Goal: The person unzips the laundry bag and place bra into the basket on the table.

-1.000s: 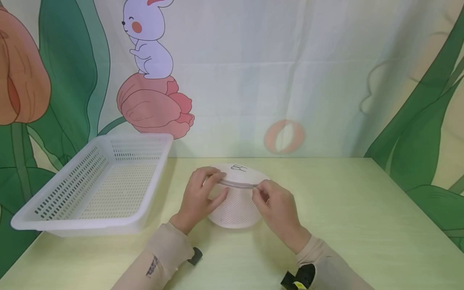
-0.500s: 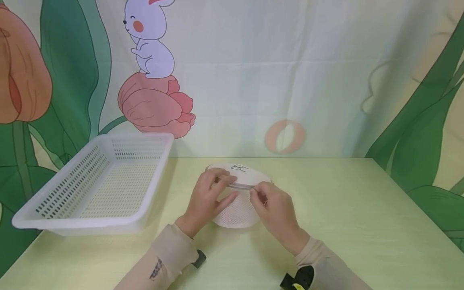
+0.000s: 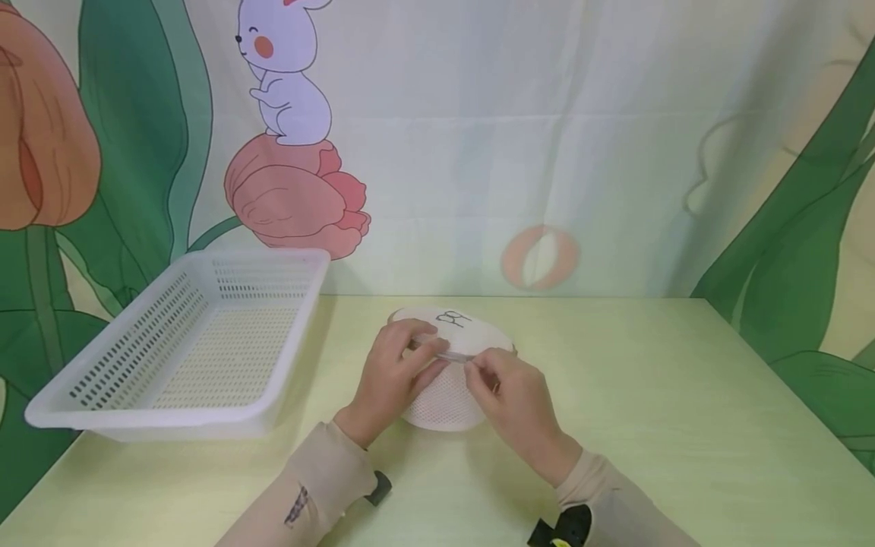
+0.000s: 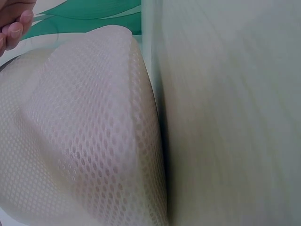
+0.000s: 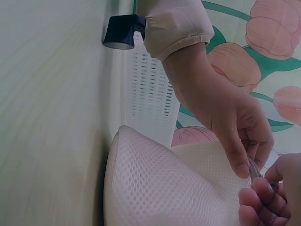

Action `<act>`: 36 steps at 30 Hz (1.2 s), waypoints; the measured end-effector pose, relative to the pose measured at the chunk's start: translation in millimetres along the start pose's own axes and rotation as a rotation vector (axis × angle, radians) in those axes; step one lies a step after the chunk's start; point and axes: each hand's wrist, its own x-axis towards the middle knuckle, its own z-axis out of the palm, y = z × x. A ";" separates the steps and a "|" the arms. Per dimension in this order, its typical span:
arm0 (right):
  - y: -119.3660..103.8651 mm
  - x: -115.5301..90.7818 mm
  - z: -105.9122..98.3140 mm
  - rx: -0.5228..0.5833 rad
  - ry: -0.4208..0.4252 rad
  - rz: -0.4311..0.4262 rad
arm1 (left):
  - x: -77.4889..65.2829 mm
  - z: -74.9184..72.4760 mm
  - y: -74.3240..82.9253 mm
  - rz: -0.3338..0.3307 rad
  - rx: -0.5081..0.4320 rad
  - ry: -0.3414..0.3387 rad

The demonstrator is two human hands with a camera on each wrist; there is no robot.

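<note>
A white mesh laundry bag (image 3: 444, 406) stands on the table in front of me, with a dark line drawing on its smooth top panel (image 3: 468, 328). Its grey zipper (image 3: 454, 356) runs across the side facing me. My left hand (image 3: 396, 372) pinches the zipper edge between thumb and fingers, seen too in the right wrist view. Close beside it, my right hand (image 3: 516, 399) pinches the zipper with thumb and curled fingers; whether it has the pull tab is hidden. Mesh (image 4: 94, 122) fills much of the left wrist view.
At the left stands a white slotted plastic basket (image 3: 290, 365) with nothing seen inside. Behind the pale green table (image 3: 683, 410) hangs a printed curtain (image 3: 437, 152). Dark cameras (image 3: 379, 488) sit at both wrists.
My left hand has slid right along the zipper, and my right hand has shifted slightly left. Less zipper shows between them now. The bag stays about where it was.
</note>
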 end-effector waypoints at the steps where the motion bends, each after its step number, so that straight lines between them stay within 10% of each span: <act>1: -0.1 -0.2 -0.1 0.001 -0.003 0.000 | -0.1 0.3 -0.4 0.005 0.001 0.007; 36: 5.0 -1.2 1.1 -0.021 0.019 -0.010 | -6.7 0.4 -10.0 -0.042 -0.001 -0.008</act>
